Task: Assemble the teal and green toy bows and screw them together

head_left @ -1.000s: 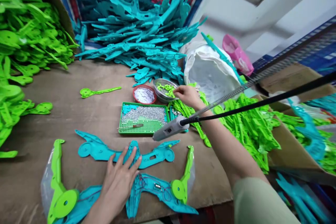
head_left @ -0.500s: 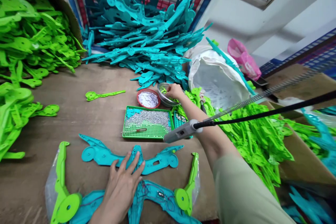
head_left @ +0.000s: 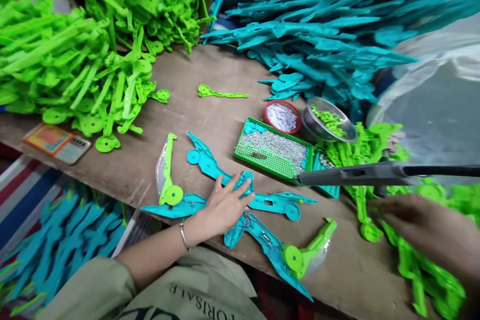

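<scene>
I have the left hand [head_left: 227, 205] with fingers spread over the middle of the far teal shell [head_left: 258, 202]; the right hand [head_left: 423, 222] blurs beside the green pile [head_left: 431, 280], its finger state unclear to me. The near shell [head_left: 273, 250] looks fitted with wiring [head_left: 247, 222] and green arms [head_left: 308, 252]; the far one seems unjoined. The grey driver [head_left: 348, 175] hangs at the green tray [head_left: 275, 162], partly blocking the small teal tray [head_left: 333, 191].
</scene>
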`<state>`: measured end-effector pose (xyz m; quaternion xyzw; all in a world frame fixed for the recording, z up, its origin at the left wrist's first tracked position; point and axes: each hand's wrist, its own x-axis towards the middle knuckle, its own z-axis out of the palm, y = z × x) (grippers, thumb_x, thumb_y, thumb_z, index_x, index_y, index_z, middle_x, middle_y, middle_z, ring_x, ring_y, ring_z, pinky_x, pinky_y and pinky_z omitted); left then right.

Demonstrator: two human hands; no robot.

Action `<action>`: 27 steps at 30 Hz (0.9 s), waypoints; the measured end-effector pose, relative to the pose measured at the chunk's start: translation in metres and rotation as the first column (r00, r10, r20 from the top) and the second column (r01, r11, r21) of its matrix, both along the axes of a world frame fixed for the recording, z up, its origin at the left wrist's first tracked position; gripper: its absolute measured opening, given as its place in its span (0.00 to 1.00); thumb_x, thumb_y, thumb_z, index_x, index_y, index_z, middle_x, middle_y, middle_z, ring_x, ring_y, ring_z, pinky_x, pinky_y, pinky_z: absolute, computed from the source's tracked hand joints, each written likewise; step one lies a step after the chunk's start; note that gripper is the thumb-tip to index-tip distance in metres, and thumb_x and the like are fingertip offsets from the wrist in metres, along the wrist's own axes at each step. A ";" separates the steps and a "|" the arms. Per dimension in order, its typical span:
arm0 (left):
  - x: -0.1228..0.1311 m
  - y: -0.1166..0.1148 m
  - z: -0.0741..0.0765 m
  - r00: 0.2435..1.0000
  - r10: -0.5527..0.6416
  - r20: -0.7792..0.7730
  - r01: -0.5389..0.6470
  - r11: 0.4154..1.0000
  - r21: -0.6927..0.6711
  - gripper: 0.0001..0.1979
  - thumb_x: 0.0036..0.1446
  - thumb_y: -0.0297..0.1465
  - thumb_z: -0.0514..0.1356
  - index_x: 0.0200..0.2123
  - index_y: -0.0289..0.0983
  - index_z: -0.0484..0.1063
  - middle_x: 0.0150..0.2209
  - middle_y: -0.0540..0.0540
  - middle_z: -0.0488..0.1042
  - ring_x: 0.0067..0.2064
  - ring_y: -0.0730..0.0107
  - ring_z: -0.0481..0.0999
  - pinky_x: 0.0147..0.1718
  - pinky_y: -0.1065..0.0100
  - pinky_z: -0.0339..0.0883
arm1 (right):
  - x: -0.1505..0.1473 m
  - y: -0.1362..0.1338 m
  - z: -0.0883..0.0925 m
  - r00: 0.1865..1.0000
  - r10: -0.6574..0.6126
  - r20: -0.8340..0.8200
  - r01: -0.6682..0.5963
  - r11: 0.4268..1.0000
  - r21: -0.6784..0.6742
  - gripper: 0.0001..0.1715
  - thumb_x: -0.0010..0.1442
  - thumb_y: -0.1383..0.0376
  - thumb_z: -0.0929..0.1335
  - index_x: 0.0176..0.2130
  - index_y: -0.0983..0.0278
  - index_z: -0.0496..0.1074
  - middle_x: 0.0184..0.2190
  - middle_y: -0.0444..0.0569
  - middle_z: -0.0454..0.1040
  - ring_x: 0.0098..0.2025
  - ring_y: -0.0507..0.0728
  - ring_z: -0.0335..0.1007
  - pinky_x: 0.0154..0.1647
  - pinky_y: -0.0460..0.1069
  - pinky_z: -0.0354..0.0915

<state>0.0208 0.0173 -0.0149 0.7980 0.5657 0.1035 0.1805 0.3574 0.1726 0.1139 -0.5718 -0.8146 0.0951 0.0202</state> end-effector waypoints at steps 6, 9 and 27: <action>-0.001 0.001 0.002 1.000 -0.005 0.023 0.005 1.000 0.009 0.19 0.72 0.36 0.49 0.61 0.45 0.69 0.71 0.43 0.60 0.70 0.47 0.58 0.62 0.34 0.53 | -0.114 -0.088 -0.011 0.917 0.077 -0.392 -0.213 0.924 -0.317 0.08 0.60 0.55 0.69 0.38 0.46 0.80 0.35 0.50 0.83 0.28 0.63 0.79 0.25 0.58 0.75; -0.004 0.002 0.006 0.999 -0.024 0.033 0.024 1.000 -0.014 0.19 0.71 0.35 0.50 0.60 0.44 0.69 0.70 0.43 0.62 0.70 0.47 0.58 0.63 0.32 0.52 | -0.184 -0.082 -0.025 0.831 0.223 -0.510 -0.345 0.925 -0.157 0.14 0.63 0.61 0.66 0.46 0.57 0.79 0.39 0.53 0.82 0.38 0.60 0.79 0.38 0.56 0.76; -0.006 0.003 0.007 0.997 -0.027 0.072 0.031 0.998 -0.051 0.19 0.67 0.28 0.52 0.58 0.41 0.72 0.60 0.42 0.73 0.64 0.50 0.63 0.62 0.38 0.53 | -0.325 -0.024 -0.079 0.795 0.448 -0.408 -0.507 0.861 -0.044 0.09 0.59 0.72 0.67 0.38 0.66 0.77 0.33 0.50 0.76 0.33 0.53 0.71 0.38 0.49 0.66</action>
